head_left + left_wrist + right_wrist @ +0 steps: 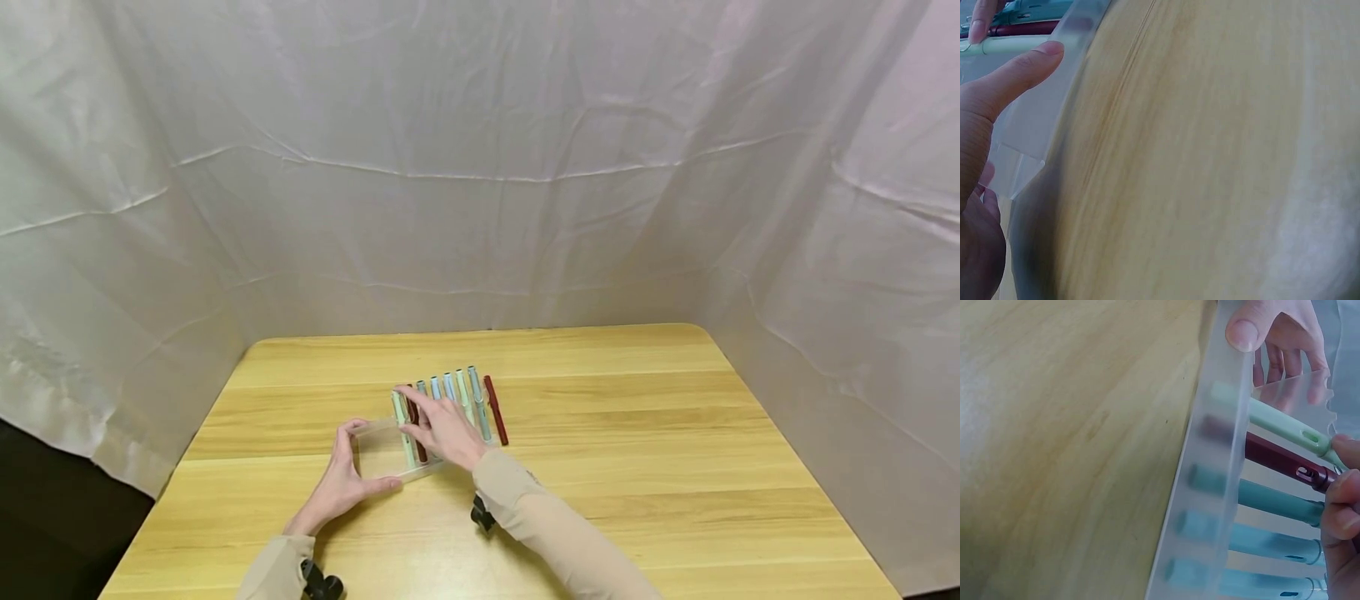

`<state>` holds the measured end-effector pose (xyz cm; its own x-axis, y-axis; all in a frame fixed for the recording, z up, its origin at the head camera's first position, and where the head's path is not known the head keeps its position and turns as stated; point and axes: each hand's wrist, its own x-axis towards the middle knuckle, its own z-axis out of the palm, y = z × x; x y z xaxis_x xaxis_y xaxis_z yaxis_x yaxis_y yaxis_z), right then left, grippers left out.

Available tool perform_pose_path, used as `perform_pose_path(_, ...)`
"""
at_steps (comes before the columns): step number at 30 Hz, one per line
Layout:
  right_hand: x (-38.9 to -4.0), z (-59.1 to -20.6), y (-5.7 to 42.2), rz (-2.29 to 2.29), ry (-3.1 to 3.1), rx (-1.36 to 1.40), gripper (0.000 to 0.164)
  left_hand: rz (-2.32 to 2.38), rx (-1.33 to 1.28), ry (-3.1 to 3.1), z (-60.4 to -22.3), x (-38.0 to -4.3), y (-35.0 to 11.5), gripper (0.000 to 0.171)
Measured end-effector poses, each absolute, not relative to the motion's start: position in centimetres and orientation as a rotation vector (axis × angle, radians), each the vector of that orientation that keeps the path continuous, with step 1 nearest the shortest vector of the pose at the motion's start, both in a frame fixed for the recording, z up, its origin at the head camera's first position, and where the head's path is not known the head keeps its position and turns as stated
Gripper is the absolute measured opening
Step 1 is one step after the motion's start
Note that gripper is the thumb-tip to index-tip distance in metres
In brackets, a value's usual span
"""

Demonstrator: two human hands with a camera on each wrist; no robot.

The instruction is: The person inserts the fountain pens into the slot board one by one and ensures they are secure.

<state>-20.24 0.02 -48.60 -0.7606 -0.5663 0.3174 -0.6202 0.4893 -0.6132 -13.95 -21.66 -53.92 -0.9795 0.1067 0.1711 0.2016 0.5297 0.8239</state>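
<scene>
A clear, frosted plastic pen tray (378, 450) lies on the table with several pens side by side in it. My left hand (345, 479) grips its left end, thumb on the near wall and fingers at the far side. My right hand (446, 429) reaches over the tray and pinches the leftmost pen, a light green one (1285, 428), whose near end sits behind the frosted wall. Beside it lie a dark red pen (1279, 459), a teal pen (1279, 503) and a light blue pen (1272, 540). The right hand partly hides the middle pens in the head view.
Another dark red pen (496, 410) lies at the right end of the row; whether it is inside the tray I cannot tell. The wooden table (675, 467) extends on both sides. Pale curtains (480, 233) hang behind and beside it.
</scene>
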Motion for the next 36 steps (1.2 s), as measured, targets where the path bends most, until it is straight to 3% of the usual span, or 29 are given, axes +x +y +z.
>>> perform_pose_path(36,-20.45,-48.09,-0.87,1.116,-2.743,1.010,0.062,-1.471,-0.272,-2.668,-53.90,-14.06,-22.02,0.104)
